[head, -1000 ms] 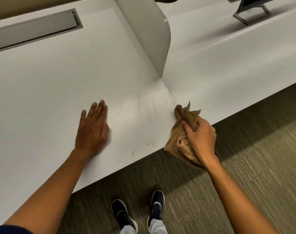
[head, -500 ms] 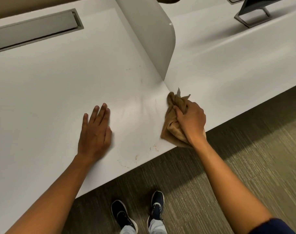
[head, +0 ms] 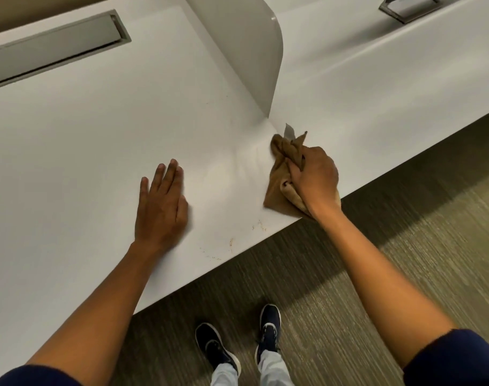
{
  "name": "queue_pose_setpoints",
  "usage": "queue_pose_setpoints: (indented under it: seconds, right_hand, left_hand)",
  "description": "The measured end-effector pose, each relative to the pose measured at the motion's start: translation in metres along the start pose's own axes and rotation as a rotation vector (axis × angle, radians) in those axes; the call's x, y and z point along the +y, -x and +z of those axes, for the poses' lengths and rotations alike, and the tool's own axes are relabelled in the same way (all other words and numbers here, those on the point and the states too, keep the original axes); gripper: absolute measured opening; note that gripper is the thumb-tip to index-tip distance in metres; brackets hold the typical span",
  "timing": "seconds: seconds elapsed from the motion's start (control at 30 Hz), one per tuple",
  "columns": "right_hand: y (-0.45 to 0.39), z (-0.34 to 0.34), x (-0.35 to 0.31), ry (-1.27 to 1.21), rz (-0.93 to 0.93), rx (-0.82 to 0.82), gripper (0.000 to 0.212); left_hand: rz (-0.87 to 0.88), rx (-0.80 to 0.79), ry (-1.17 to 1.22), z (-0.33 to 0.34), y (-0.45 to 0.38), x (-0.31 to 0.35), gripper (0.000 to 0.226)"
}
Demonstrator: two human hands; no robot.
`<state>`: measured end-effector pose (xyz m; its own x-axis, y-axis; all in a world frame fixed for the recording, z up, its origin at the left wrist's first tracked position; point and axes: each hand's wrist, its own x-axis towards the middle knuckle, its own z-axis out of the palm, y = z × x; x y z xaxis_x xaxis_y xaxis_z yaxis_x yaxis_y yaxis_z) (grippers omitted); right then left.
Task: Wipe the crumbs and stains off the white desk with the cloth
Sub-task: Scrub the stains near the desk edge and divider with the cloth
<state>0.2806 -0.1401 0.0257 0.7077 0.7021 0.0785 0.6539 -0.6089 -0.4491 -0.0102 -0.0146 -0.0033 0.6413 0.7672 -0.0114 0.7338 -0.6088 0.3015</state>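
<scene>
The white desk (head: 84, 151) fills the upper left of the head view. My right hand (head: 315, 176) grips a bunched brown cloth (head: 281, 174) and presses it on the desk near the front edge, just below the foot of the divider. My left hand (head: 161, 207) lies flat on the desk, palm down and fingers apart, holding nothing. Small orange-brown crumbs and stains (head: 232, 242) dot the desk along its front edge between my two hands, with more specks (head: 259, 225) close below the cloth.
A white upright divider panel (head: 248, 51) rises between this desk and the neighbouring one (head: 377, 87). A grey cable tray lid (head: 53, 48) is set in the far left. A monitor stand (head: 407, 8) is at top right. Carpet and my shoes (head: 269, 321) are below.
My right hand has carried the cloth from off the desk's front edge up and onto the surface toward the divider's foot. My left hand has stayed flat in place.
</scene>
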Motion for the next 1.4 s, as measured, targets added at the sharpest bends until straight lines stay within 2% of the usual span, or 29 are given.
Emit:
queue_pose_setpoints:
  seconds: [0.23, 0.37, 0.53, 0.77, 0.9, 1.07, 1.2, 1.3, 1.4]
  right_hand:
    - [0.035, -0.011, 0.028, 0.003, -0.048, -0.002, 0.028]
    - [0.069, -0.011, 0.004, 0.093, -0.189, -0.017, 0.028]
    - [0.122, 0.004, -0.052, 0.038, -0.234, -0.115, 0.034]
    - [0.19, 0.049, -0.126, -0.026, -0.318, -0.053, 0.021]
    - [0.195, 0.054, -0.127, -0.009, -0.354, -0.007, 0.02]
    - [0.181, 0.044, -0.111, 0.031, -0.477, -0.04, 0.023]
    - [0.142, 0.025, -0.072, 0.134, -0.308, -0.061, 0.025]
    - [0.116, 0.012, -0.047, 0.144, -0.166, 0.002, 0.023]
    - [0.103, 0.008, -0.041, 0.147, -0.059, 0.011, 0.03]
  left_hand:
    - [0.007, 0.004, 0.011, -0.002, 0.001, 0.003, 0.064]
    - [0.012, -0.006, 0.019, -0.006, 0.0, 0.003, 0.064]
    - [0.014, -0.031, 0.009, -0.009, 0.001, 0.003, 0.064]
    - [0.036, -0.023, 0.017, -0.008, -0.001, -0.001, 0.06]
    - [0.043, -0.024, 0.037, -0.008, -0.001, -0.003, 0.06]
    - [0.036, -0.039, 0.042, -0.009, 0.0, -0.001, 0.059]
    - [0.03, -0.021, 0.052, -0.01, 0.0, 0.003, 0.065]
    - [0.026, -0.019, 0.055, -0.01, 0.002, 0.002, 0.065]
    - [0.02, -0.017, 0.054, -0.01, 0.002, 0.003, 0.065]
